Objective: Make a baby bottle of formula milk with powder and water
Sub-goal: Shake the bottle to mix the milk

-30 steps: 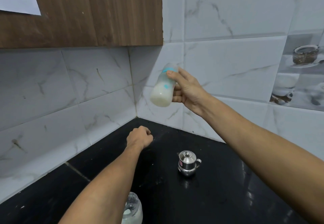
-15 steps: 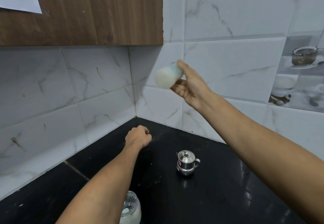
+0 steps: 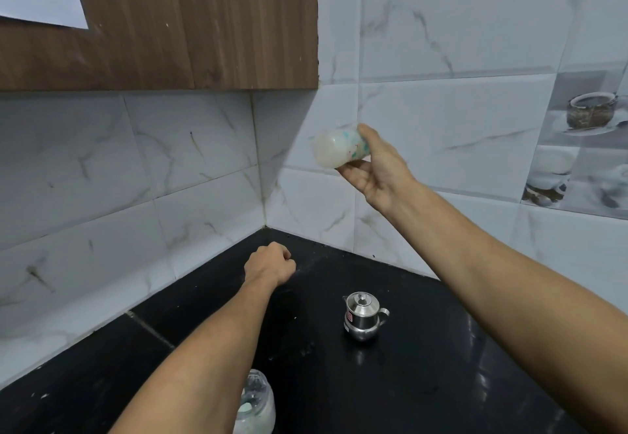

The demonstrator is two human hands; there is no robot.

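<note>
One baby bottle (image 3: 339,146), milky and tipped sideways, sits clasped in the right hand (image 3: 377,170) at one o'clock. The left hand (image 3: 270,265) rests fisted on the black counter (image 3: 424,382). One steel pot (image 3: 363,318) stands at five o'clock; one powder jar (image 3: 256,406), half hidden by the left forearm, at six.

Baby bottle (image 3: 339,148) now tipped sideways in the right hand (image 3: 377,170), base toward the camera.
</note>
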